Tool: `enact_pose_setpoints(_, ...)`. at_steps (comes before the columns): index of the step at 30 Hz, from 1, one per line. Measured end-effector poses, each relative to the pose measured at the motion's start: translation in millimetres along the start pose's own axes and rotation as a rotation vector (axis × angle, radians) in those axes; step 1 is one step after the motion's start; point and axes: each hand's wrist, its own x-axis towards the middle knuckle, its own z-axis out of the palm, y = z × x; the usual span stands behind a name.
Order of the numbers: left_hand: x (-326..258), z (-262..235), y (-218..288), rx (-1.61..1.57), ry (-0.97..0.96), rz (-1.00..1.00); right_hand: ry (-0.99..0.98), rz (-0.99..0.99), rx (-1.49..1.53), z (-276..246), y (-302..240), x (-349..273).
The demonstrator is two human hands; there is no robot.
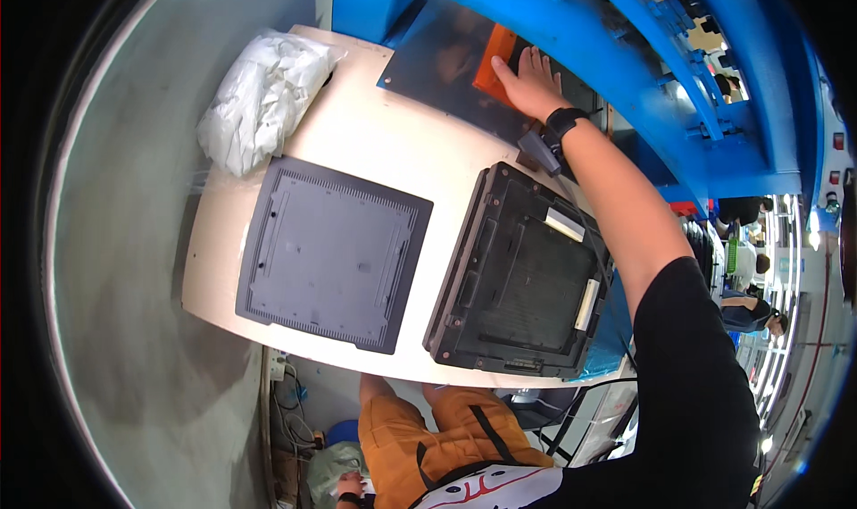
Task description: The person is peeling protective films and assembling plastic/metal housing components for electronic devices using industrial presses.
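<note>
My right hand (533, 82) reaches far forward over a dark metal plate (433, 58) at the blue machine. Its fingers are stretched out and the thumb is spread, beside or against an orange block (493, 67); whether they touch it is hard to tell. A black band and a small dark box are at that wrist. Low at my side, my left hand (349, 484) hangs near a pale plastic bag (335, 464), its fingers too small to make out. On the table lie a flat grey plastic panel (330, 250) with ribbed edges and a black tray-like frame (522, 277) bearing two white strips.
The blue machine frame (661, 80) arches over the far right. A bundle in white plastic (263, 98) rests on the pale table (357, 107) at the back left. A grey wall (134, 268) stands left. Cables (287, 402) hang under the table; people (750, 312) are farther right.
</note>
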Motion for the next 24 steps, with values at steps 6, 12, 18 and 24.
enact_pose_setpoints(6, -8, -4, 55, -0.244, 0.115, -0.079, 0.051, -0.014, 0.097, -24, -9, -8)
enact_pose_setpoints(12, -6, -33, 85, -0.22, 0.169, -0.086, 0.151, -0.309, 0.057, -49, 9, -37)
enact_pose_setpoints(18, 19, -103, 105, 0.919, -0.033, 0.513, 0.284, -0.645, -0.016, -75, -22, -135)
enact_pose_setpoints(24, 20, -106, 335, 1.942, 0.222, 0.965, 0.134, -0.754, -0.061, -136, 5, -292)
